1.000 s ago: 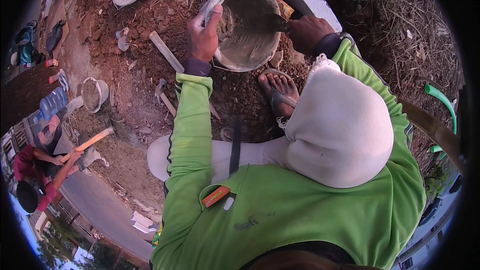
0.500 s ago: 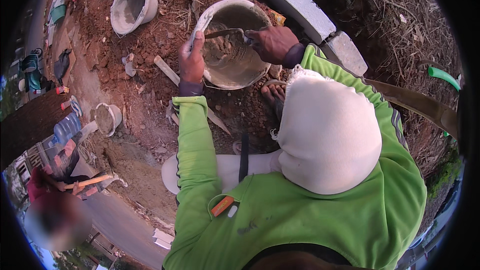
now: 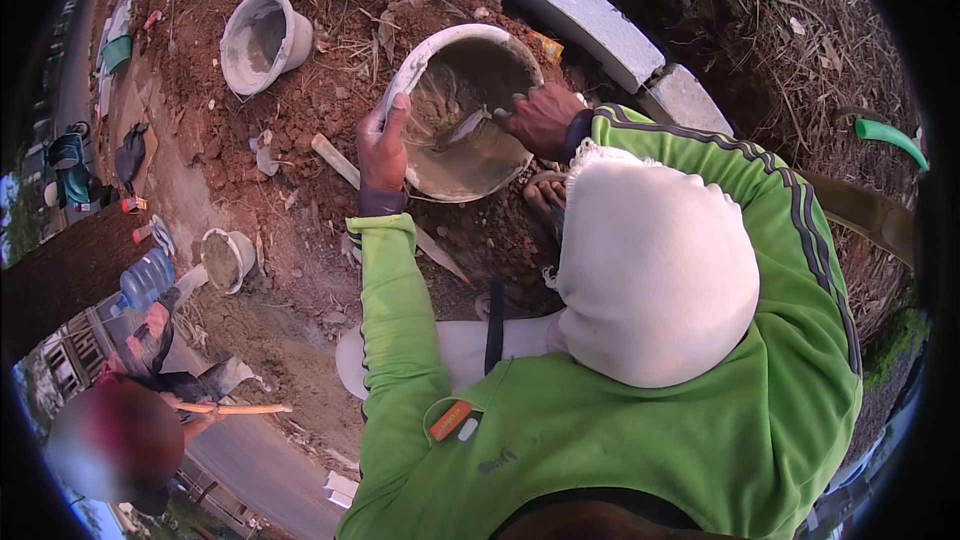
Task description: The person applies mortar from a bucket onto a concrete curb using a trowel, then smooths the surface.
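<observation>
Since a moment ago, your right hand (image 3: 540, 120) has dipped its metal trowel (image 3: 462, 127) deeper; fingers apparently wrapped round the handle. Your left hand (image 3: 383, 148) clamps the round white mortar-filled bucket (image 3: 470, 110)'s rim, tilting it toward you on the red soil (image 3: 320, 60).

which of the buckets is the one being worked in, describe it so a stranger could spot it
Start at the pale grey concrete kerb stones along the top edge of the red earth. Just below them sits a round white bucket of wet grey mortar, tilted, its rim gripped by the left hand while the right hand works a trowel inside. The other two buckets stand untouched further left.
</observation>
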`<control>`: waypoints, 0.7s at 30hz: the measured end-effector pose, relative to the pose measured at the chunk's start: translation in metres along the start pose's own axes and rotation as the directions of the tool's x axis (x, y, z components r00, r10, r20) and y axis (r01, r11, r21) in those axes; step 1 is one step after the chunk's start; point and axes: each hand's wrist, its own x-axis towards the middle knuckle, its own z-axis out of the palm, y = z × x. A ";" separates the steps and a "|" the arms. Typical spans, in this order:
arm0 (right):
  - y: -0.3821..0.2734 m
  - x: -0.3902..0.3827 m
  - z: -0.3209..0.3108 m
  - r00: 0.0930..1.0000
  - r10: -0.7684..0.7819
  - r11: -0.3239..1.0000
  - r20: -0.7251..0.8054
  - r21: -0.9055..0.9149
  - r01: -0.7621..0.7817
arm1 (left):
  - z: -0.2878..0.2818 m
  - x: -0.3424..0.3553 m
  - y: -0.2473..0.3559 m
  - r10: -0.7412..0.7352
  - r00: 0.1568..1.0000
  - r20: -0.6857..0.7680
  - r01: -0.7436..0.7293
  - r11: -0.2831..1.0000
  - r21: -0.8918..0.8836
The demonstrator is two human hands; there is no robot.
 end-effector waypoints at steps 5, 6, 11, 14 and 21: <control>0.019 -0.005 -0.017 0.954 0.206 0.969 -0.216 0.179 -0.168 | 0.009 -0.004 0.014 0.061 0.998 -0.014 -0.061 0.998 0.008; 0.019 -0.004 -0.003 0.946 0.215 0.971 -0.244 0.158 -0.180 | 0.011 0.000 0.011 0.058 0.998 -0.015 -0.058 0.998 -0.002; 0.011 -0.009 -0.005 0.992 0.123 0.992 -0.013 0.005 -0.123 | -0.002 -0.002 -0.002 0.009 0.999 -0.039 -0.011 0.999 -0.034; 0.011 -0.005 -0.004 0.908 0.281 0.959 -0.310 0.127 -0.254 | 0.011 -0.003 0.009 0.080 0.997 -0.022 -0.078 0.995 0.066; 0.004 -0.017 -0.018 0.954 0.274 0.948 -0.120 0.202 -0.247 | 0.010 -0.002 0.003 0.062 0.997 -0.049 -0.062 0.998 -0.001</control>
